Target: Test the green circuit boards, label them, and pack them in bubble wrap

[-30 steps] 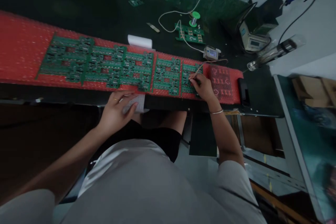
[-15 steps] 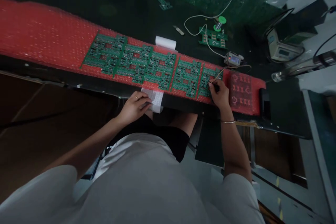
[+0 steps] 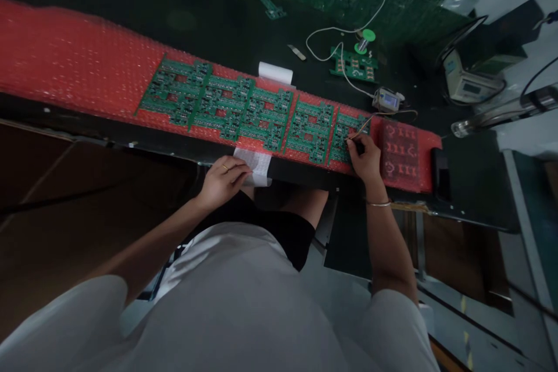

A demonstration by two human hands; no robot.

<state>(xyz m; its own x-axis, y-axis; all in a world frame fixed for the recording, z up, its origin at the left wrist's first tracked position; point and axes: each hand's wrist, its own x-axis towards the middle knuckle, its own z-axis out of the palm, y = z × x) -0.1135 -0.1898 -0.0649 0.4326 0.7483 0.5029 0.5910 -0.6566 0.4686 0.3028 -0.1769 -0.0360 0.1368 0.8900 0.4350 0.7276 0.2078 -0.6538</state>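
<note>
A row of green circuit boards (image 3: 267,115) lies on the red bubble wrap (image 3: 87,64) along the front of the bench. My right hand (image 3: 365,154) rests at the rightmost board (image 3: 342,133), thumb and fingers pinched around a thin brown wire (image 3: 364,123). That wire runs to a small meter with a lit display (image 3: 387,99). My left hand (image 3: 224,180) is at the bench's front edge, its fingertips closed at a white strip of labels (image 3: 258,164) hanging over the edge. The strip's roll (image 3: 275,72) sits behind the boards.
Bubble wrap covers a stacked board (image 3: 400,151) at right, beside a dark phone-like object (image 3: 441,171). Behind lie a solder spool (image 3: 365,40), another board (image 3: 355,65), a small blade (image 3: 297,52) and a white cable (image 3: 322,29). A metal tube (image 3: 501,110) juts in at right.
My left hand's fingers have drawn closer together at the label strip. My right hand stays at the rightmost board with the wire. The view has shifted very slightly.
</note>
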